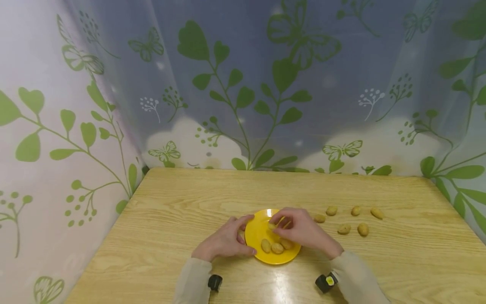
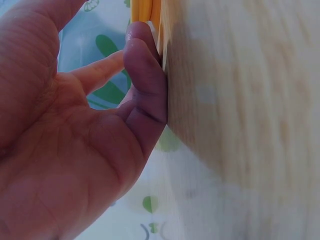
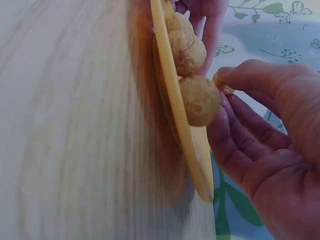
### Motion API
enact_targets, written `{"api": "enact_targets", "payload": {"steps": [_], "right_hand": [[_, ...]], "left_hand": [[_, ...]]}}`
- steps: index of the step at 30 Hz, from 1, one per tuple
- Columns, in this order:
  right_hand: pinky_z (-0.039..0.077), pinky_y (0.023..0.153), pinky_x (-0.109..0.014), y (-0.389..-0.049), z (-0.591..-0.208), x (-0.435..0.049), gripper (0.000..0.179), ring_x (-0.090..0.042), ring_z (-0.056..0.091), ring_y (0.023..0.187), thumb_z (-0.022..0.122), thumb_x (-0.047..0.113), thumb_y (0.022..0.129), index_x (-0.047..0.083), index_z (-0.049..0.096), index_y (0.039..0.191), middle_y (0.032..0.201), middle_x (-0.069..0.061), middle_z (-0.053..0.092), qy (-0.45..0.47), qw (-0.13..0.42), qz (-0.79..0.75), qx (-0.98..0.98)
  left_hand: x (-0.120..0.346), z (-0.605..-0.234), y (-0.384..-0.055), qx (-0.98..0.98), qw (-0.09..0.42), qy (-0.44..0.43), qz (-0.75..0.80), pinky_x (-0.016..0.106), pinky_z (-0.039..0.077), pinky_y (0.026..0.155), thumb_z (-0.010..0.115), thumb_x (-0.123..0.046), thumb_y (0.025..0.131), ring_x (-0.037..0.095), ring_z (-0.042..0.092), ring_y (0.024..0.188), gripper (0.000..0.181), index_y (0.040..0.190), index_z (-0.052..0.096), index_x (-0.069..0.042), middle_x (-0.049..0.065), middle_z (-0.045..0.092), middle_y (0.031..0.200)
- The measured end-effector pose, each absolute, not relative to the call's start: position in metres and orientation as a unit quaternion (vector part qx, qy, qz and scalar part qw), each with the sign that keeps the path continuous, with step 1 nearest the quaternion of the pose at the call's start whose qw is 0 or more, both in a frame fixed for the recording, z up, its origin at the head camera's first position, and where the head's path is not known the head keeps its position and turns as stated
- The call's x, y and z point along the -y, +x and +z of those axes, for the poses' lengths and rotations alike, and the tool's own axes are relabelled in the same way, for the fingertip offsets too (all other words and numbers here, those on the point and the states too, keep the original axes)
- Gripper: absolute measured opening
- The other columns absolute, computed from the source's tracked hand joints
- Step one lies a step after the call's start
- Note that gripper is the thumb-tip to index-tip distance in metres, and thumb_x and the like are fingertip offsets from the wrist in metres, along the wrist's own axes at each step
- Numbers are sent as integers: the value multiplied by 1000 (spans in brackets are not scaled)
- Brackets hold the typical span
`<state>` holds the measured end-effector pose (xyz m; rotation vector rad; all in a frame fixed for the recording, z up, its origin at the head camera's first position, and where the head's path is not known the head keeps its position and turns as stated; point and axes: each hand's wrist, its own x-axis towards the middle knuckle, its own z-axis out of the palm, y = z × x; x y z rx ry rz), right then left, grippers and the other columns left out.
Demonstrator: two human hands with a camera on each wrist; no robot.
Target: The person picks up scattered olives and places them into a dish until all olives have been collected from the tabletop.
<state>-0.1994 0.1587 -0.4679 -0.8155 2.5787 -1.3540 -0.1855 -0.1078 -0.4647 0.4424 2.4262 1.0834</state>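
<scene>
A yellow plate (image 1: 258, 228) lies on the table between the two hands. My left hand (image 1: 226, 238) holds its left rim, index finger at the upper edge and thumb at the lower; in the left wrist view the lower fingers rest curled on the table against the plate's edge. Over the plate, my right hand (image 1: 300, 228) pinches a small potato (image 3: 224, 84) between thumb and fingertips. Three more small potatoes, including a left one (image 1: 265, 245) and a middle one (image 1: 277, 248), sit on the plate's near part; the right one (image 3: 199, 100) is partly behind my right hand in the head view.
Several loose small potatoes lie on the wooden table (image 1: 171, 202) right of the plate, among them a near one (image 1: 363, 229) and a far right one (image 1: 377, 213). A patterned curtain (image 1: 235, 118) hangs behind the table and along its left side.
</scene>
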Motion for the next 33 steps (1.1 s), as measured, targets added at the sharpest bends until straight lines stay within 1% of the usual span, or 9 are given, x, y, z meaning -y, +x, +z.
{"api": "enact_targets", "payload": {"steps": [5, 14, 23, 28, 33], "right_hand": [[58, 77, -23, -202, -471, -153, 16, -9, 69, 87, 79, 15, 89, 16, 76, 106, 105, -3, 76, -273, 65, -452, -847], [56, 73, -24, -203, -476, -145, 13, -7, 67, 82, 79, 18, 89, 21, 76, 102, 95, 4, 74, -260, 87, -445, -853], [53, 71, -24, -203, -477, -137, 14, -10, 65, 78, 80, 21, 89, 19, 76, 102, 92, 4, 72, -244, 121, -453, -849], [53, 71, -24, -204, -477, -134, 12, -9, 65, 78, 79, 21, 89, 21, 76, 100, 92, 6, 71, -249, 122, -445, -852], [53, 71, -23, -205, -477, -133, 10, -7, 65, 78, 79, 23, 89, 19, 76, 99, 91, 7, 73, -259, 125, -437, -852]], "left_hand": [[108, -464, -186, -880, 220, 166, 388, 24, 52, 75, 89, -33, 78, 11, 63, 83, 96, 159, 37, -23, 12, 49, 130], [108, -464, -186, -882, 216, 167, 383, 24, 52, 76, 89, -34, 78, 10, 62, 83, 96, 158, 37, -23, 12, 49, 131], [108, -464, -185, -879, 222, 165, 388, 23, 52, 75, 89, -33, 79, 11, 62, 83, 95, 159, 37, -24, 11, 49, 130], [108, -464, -186, -878, 225, 164, 390, 23, 52, 73, 89, -32, 79, 12, 62, 82, 95, 159, 37, -23, 11, 48, 130], [108, -465, -186, -877, 224, 165, 391, 22, 52, 73, 89, -32, 79, 12, 62, 82, 95, 159, 37, -23, 11, 48, 130]]}}
